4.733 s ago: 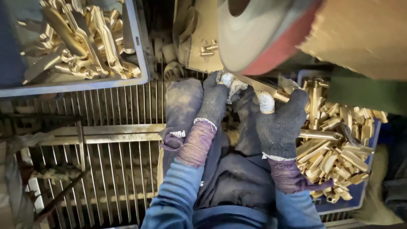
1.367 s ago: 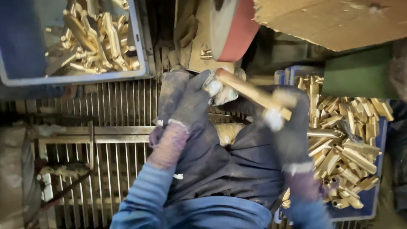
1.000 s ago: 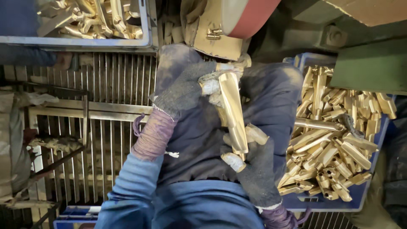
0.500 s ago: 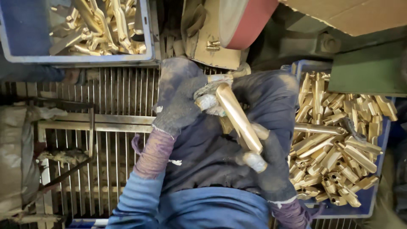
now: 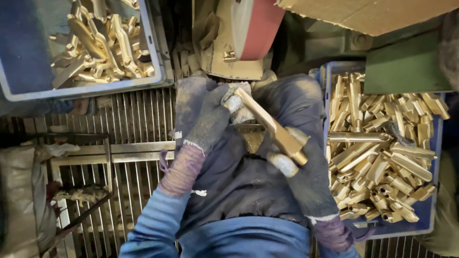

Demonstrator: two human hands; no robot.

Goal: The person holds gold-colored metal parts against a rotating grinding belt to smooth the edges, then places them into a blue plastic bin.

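Observation:
Both gloved hands grip one long brass bar that lies slantwise over my lap. My left hand, in a dark worn glove, pinches its upper end. My right hand holds the lower end, with a pale fingertip showing under the bar. Just above the bar hangs a red-rimmed grinding wheel; the bar is apart from it.
A blue crate at my right holds several brass pieces. A second blue tray at the upper left holds more brass parts. A metal grating runs below at the left. A cardboard sheet covers the top right.
The bar was against the wheel, then came down onto my lap. Over the last second it has turned from nearly upright to slanted, and my right hand has shifted rightward.

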